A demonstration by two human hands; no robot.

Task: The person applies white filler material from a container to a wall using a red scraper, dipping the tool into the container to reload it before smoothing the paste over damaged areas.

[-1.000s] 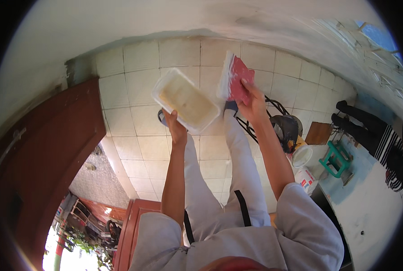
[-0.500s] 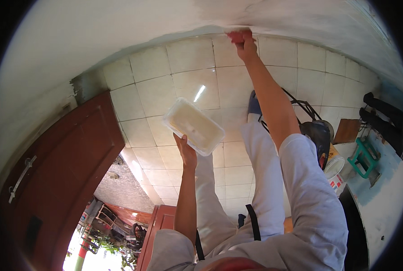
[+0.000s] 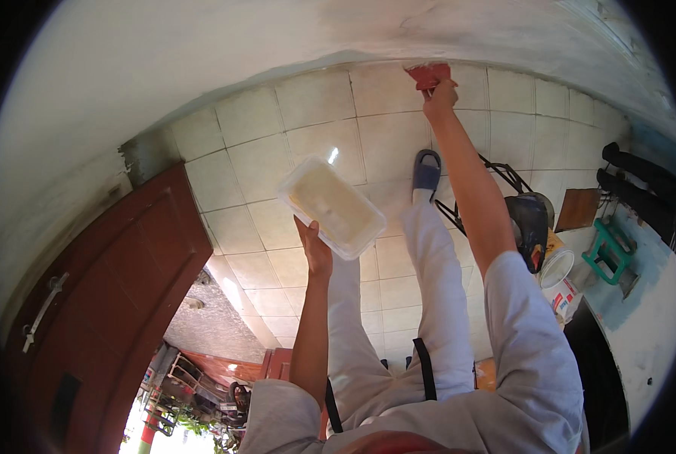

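My left hand [image 3: 317,248] grips the near edge of a rectangular translucent plastic tub [image 3: 333,208]. A pale cream layer covers the inside of the tub, which is held above the tiled floor. Stretched far forward, my right hand [image 3: 442,95] is closed round a red putty scraper [image 3: 429,75]. The scraper's wide blade points toward the white wall [image 3: 300,34]; whether it touches the wall I cannot tell. A grey patch [image 3: 270,69] runs along the wall's lower part.
A brown door [image 3: 111,310] stands open at the left. To the right are a black bag [image 3: 529,227], a white bucket [image 3: 557,268] and a green stool [image 3: 609,252]. My foot in a dark slipper [image 3: 426,171] rests on the floor tiles [image 3: 319,98].
My right hand has moved to the right and a little back toward me with the scraper. The tub in my left hand has shifted slightly right.
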